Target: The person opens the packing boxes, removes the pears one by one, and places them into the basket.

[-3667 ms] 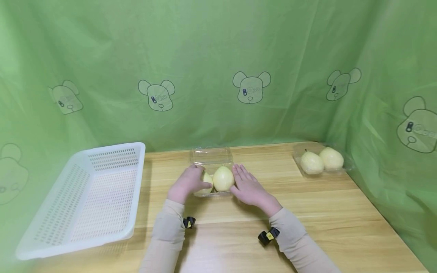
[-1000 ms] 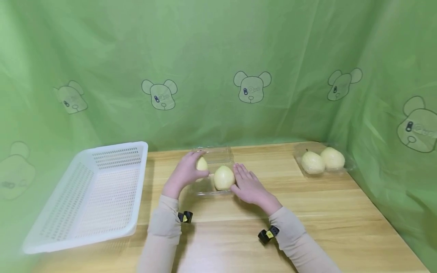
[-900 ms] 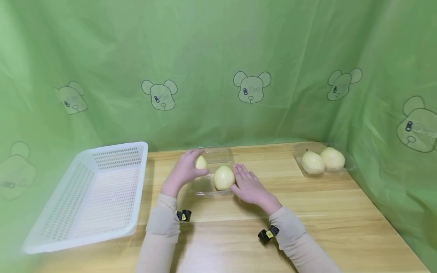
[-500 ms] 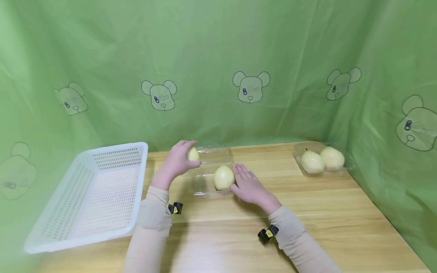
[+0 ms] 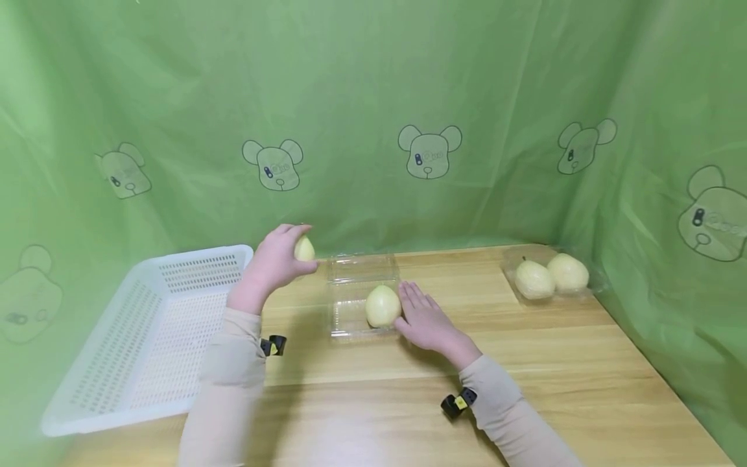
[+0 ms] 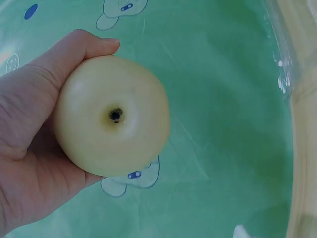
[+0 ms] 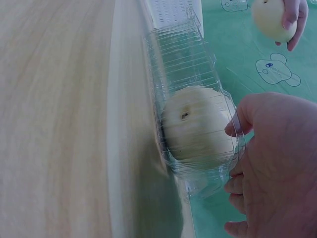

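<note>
Head: left grip (image 5: 270,259) curled round pear (image 5: 304,249), left of centre; right grip (image 5: 428,319), fingers extended, against clear box (image 5: 349,314) at centre, second pear (image 5: 382,306) inside. Left wrist: pear left of centre. Right wrist: right grip's thumb touching clear box.

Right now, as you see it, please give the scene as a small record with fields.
left hand: grips a raised pear
right hand: at the right end of the open clamshell
open clamshell: clear plastic, lid folded back, another pear in its right half
second clamshell: clear plastic, far right, two pears
perforated basket: white plastic, at left, partly hidden by left sleeve
surface: wooden table
</note>
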`<state>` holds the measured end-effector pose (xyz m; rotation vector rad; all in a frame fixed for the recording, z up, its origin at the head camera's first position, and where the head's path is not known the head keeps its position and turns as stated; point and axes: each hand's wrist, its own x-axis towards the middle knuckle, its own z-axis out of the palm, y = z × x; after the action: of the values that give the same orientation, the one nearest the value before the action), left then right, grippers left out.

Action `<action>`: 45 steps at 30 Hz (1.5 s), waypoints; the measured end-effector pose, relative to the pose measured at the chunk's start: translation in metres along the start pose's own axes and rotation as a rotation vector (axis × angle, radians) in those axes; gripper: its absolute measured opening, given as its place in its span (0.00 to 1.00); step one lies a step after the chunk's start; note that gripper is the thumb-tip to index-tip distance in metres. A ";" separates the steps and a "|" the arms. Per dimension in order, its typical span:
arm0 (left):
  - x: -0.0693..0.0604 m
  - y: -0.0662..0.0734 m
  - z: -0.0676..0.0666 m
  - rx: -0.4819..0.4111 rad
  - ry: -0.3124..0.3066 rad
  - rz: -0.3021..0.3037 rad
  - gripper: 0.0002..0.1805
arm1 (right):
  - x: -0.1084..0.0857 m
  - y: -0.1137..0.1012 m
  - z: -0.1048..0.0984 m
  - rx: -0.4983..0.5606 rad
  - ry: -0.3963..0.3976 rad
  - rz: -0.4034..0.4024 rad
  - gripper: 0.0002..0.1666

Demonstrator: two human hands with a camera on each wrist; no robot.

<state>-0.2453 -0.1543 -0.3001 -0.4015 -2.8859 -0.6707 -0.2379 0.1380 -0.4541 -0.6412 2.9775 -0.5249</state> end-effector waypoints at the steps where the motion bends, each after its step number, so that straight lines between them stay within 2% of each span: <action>1: 0.000 -0.002 -0.002 0.000 0.001 -0.001 0.44 | 0.000 0.001 0.001 -0.001 0.001 0.003 0.44; 7: -0.004 -0.017 -0.018 0.017 0.007 -0.025 0.44 | 0.000 0.005 0.004 -0.016 0.009 0.001 0.44; 14: -0.011 -0.039 -0.040 0.048 0.010 -0.060 0.43 | -0.002 0.000 -0.001 -0.006 -0.001 0.000 0.44; 22: -0.017 -0.064 -0.051 0.070 -0.005 -0.093 0.43 | -0.002 -0.001 -0.003 -0.019 -0.022 0.009 0.44; 33: -0.018 -0.095 -0.049 0.083 0.003 -0.096 0.43 | -0.002 -0.002 -0.001 -0.011 -0.018 0.000 0.44; 45: -0.011 -0.126 -0.034 0.059 0.018 -0.126 0.44 | -0.002 0.000 0.000 -0.009 -0.014 0.009 0.43</action>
<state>-0.2689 -0.2806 -0.3238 -0.2060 -2.9252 -0.6019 -0.2363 0.1386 -0.4540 -0.6292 2.9695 -0.5048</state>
